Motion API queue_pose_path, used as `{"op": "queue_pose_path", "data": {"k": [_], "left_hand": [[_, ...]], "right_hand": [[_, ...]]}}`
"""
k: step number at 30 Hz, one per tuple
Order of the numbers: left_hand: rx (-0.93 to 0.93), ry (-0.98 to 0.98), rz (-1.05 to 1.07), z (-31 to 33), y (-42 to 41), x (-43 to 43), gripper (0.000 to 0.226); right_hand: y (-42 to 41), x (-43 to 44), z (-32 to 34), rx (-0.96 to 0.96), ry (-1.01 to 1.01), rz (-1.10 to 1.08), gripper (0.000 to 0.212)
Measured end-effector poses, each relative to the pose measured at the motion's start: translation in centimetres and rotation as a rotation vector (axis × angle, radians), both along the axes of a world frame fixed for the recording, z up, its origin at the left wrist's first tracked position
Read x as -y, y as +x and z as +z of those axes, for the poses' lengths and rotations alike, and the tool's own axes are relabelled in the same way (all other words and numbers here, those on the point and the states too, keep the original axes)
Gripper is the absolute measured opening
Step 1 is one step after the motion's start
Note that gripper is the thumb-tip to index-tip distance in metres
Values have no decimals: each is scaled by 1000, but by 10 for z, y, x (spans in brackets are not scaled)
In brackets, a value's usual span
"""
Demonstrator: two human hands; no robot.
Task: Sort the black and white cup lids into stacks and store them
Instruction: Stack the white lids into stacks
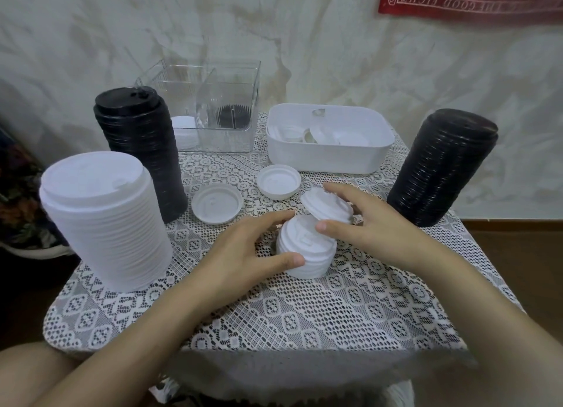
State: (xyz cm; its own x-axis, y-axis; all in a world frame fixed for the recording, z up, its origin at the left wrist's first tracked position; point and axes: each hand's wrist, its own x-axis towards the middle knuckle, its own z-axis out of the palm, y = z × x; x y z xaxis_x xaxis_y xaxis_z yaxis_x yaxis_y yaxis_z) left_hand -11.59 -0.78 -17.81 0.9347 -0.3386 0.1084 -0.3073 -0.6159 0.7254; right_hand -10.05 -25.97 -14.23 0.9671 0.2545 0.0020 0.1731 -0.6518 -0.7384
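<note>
Both hands are busy at the middle of the lace-covered counter [304, 315]. My left hand [249, 248] curls thumb and forefinger round a short white stack [304, 254] that stands on the counter, steadying it. My right hand [365, 221] pinches a single white lid [326, 207] by its rim. The lid is tilted over the far side of that stack, and I cannot tell whether its lower edge touches the top.

The tilt is my main worry. If the lid comes down at this angle it may catch on one side, sit crooked and refuse to nest, and pressing harder could tip the short stack out of my left hand's light grip.

The tall white stack [103, 224] stands near my left forearm and the right black stack [441, 169] just beyond my right hand. A careless swing of either arm could topple them, and I judge both top-heavy.

The left black stack [140, 151] stands further back. A loose white lid [217, 203] and a second loose lid [278, 181] lie upside down behind the hands. More white lids wait in the white tub [329, 157], beside the clear box [213, 108].
</note>
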Motion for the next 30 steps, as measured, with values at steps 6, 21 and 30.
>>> {"op": "queue_pose_path", "data": {"k": [6,21,30], "left_hand": [[0,32,-56,1,-3,2,88],[11,4,-49,-2,-2,6,87],[-1,15,-76,-8,2,4,86]], "right_hand": [[1,1,-1,10,11,-22,77],[0,1,0,-5,23,-2,88],[-3,0,4,-51,32,103,86]]}}
